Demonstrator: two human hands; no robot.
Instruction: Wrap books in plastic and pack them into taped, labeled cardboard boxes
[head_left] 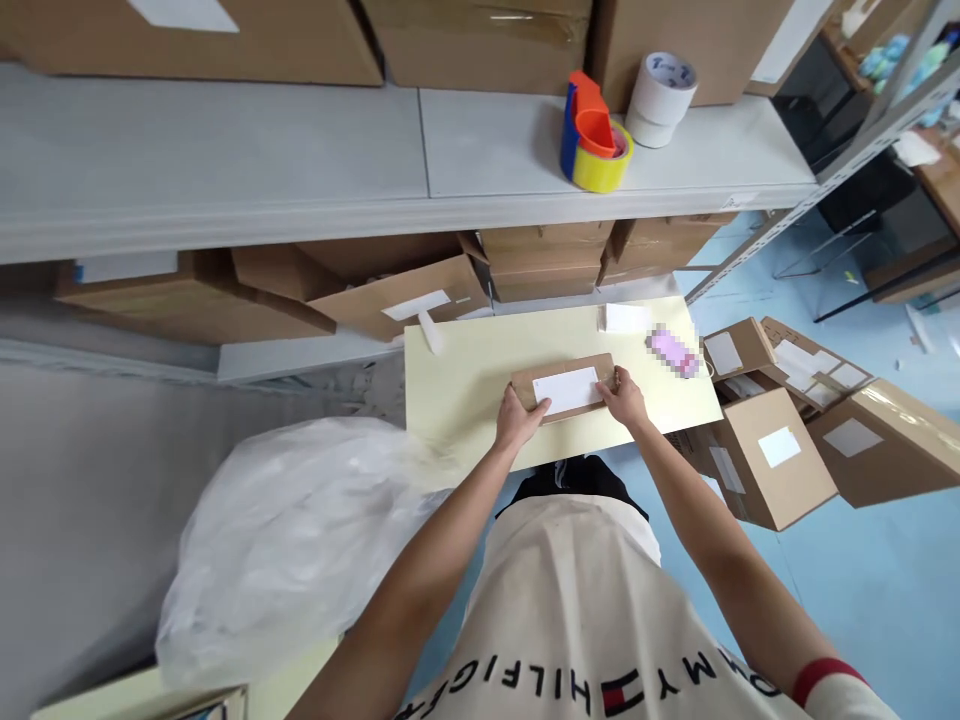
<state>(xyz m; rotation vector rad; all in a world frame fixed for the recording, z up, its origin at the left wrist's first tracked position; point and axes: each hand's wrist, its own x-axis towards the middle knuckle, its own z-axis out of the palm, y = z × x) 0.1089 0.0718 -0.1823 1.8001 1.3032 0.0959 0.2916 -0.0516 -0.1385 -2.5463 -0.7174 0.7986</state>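
Note:
A small brown cardboard box [574,412] with a white label [568,389] on its top is at the middle of the pale yellow table [480,350]. My left hand [519,415] grips its left end, thumb on the label's lower left corner. At the opposite end my right hand [624,398] is closed on the box, its thumb over the label's right edge. The fingers behind both ends are partly hidden. Beyond the box lie a stack of white labels [627,318] and, to the right, a blurred-out pink item [673,350].
A grey shelf [315,140] runs across the back, bearing a yellow tape roll in a red-and-blue dispenser [596,140] and white tape rolls [661,100]. Clear plastic sheeting [292,540] bulges at the left. Several cardboard boxes [780,455] stand on the blue floor at the right.

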